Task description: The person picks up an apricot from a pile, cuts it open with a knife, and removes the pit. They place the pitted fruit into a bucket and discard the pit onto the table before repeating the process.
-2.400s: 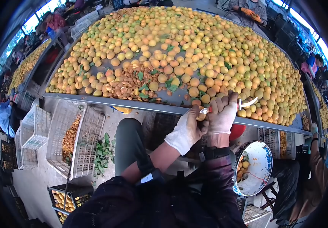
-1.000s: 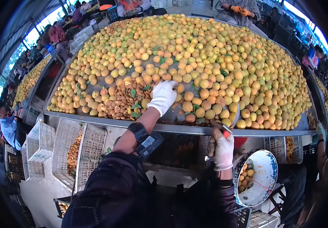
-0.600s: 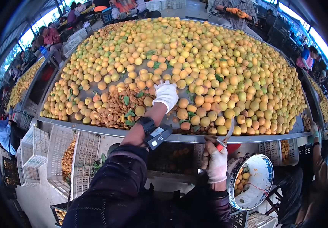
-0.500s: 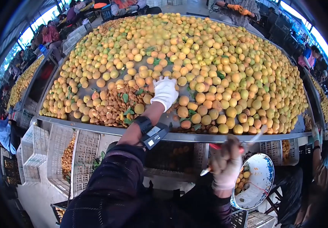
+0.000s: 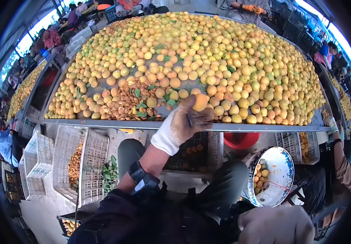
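My left hand (image 5: 183, 124), in a white glove stained brown on the palm, is closed on an orange apricot (image 5: 200, 102) between thumb and fingers. It is over the front edge of the metal sorting table (image 5: 143, 123). Many yellow-orange apricots (image 5: 261, 73) cover the table. A heap of brown apricot pits (image 5: 128, 101) with some green leaves lies left of my hand. At the bottom edge my right hand (image 5: 275, 223), gloved and blurred, looks like a closed fist. What it holds is not clear; a dark blurred streak shows beside it.
A white bucket (image 5: 276, 156) with apricot pieces stands by my right knee, near a red basin (image 5: 241, 139). Slatted crates (image 5: 92, 166) stand on the floor to the left. Another person's gloved hand (image 5: 331, 123) is at the table's right edge; others sit beyond.
My left hand has come back from the pile to the table's front edge, now holding an apricot. My right hand, earlier gripping a red-handled tool with a blade, has dropped toward my lap.
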`<state>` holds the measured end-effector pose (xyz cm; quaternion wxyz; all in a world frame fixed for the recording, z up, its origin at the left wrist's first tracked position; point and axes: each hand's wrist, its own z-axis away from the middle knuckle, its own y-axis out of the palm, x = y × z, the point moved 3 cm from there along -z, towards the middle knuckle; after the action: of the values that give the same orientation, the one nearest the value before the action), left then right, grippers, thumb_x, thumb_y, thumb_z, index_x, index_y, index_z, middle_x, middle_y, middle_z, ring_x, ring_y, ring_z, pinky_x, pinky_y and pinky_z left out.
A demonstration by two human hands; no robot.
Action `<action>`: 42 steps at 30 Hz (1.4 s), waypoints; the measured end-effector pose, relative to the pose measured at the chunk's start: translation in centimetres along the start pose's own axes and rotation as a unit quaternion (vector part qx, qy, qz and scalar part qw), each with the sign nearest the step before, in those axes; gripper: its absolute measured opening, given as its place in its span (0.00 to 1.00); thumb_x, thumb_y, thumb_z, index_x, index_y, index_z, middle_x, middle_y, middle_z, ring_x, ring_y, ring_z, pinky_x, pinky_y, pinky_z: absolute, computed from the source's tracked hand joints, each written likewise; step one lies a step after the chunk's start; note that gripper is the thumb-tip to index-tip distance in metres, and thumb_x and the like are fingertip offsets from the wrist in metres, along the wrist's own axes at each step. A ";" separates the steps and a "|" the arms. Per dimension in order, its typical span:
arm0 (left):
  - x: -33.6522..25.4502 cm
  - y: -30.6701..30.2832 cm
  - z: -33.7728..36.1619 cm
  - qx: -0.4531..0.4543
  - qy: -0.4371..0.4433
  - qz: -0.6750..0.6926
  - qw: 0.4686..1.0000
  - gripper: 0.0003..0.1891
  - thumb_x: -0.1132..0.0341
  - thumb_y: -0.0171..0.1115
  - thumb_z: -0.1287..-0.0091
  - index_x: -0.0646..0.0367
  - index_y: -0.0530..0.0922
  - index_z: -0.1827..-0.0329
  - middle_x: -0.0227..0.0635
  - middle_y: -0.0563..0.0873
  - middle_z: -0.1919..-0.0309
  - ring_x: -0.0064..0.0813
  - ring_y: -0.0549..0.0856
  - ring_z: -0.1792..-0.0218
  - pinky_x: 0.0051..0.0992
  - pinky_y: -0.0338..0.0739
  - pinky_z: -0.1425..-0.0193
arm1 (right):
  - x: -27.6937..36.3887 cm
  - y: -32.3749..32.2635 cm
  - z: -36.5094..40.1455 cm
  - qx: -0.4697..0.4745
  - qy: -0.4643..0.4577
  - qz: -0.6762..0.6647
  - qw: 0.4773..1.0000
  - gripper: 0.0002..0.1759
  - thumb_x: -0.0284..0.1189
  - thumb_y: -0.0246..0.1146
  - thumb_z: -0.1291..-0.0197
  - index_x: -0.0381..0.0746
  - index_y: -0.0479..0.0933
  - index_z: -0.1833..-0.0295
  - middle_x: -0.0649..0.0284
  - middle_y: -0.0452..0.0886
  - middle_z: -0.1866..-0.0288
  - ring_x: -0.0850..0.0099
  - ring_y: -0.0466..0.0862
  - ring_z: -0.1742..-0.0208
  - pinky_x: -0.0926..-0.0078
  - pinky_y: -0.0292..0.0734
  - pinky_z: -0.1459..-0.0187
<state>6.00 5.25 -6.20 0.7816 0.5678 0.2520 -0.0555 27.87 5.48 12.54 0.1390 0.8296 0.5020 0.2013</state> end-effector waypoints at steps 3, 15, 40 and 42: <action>1.0 2.1 2.2 0.084 0.002 0.023 0.996 0.27 0.43 0.47 0.28 0.60 0.71 0.42 0.45 0.84 0.54 0.43 0.84 0.51 0.50 0.76 0.43 | 2.0 -3.5 3.2 -0.001 0.052 0.054 0.997 0.08 0.30 0.47 0.31 0.37 0.68 0.56 0.71 0.65 0.83 0.83 0.60 0.89 0.77 0.63 0.83; 5.1 4.2 5.4 0.018 0.062 -0.060 0.996 0.24 0.47 0.53 0.29 0.56 0.71 0.40 0.30 0.80 0.50 0.23 0.80 0.52 0.25 0.77 0.50 | -0.2 -11.6 8.1 -0.555 0.189 0.450 0.674 0.23 0.23 0.59 0.41 0.29 0.70 0.40 0.67 0.72 0.82 0.82 0.65 0.90 0.83 0.56 0.88; 7.3 2.8 4.8 0.014 0.100 0.068 0.993 0.28 0.48 0.69 0.41 0.53 0.75 0.43 0.27 0.81 0.52 0.25 0.80 0.49 0.26 0.76 0.44 | -1.8 -9.9 10.6 -0.328 0.250 0.812 0.414 0.15 0.31 0.56 0.32 0.29 0.70 0.49 0.42 0.81 0.65 0.46 0.83 0.59 0.65 0.77 0.64; 7.0 2.9 5.3 0.003 0.100 0.066 0.993 0.27 0.48 0.68 0.41 0.53 0.75 0.44 0.27 0.81 0.52 0.25 0.80 0.49 0.26 0.76 0.45 | -1.8 -10.0 10.7 -0.315 0.260 0.810 0.421 0.15 0.30 0.57 0.32 0.28 0.71 0.49 0.42 0.81 0.65 0.46 0.83 0.59 0.65 0.78 0.64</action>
<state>14.88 2.76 -5.72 0.7528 0.5885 0.2904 0.0525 24.42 8.14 -1.53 0.0265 0.6594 -0.4882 0.5711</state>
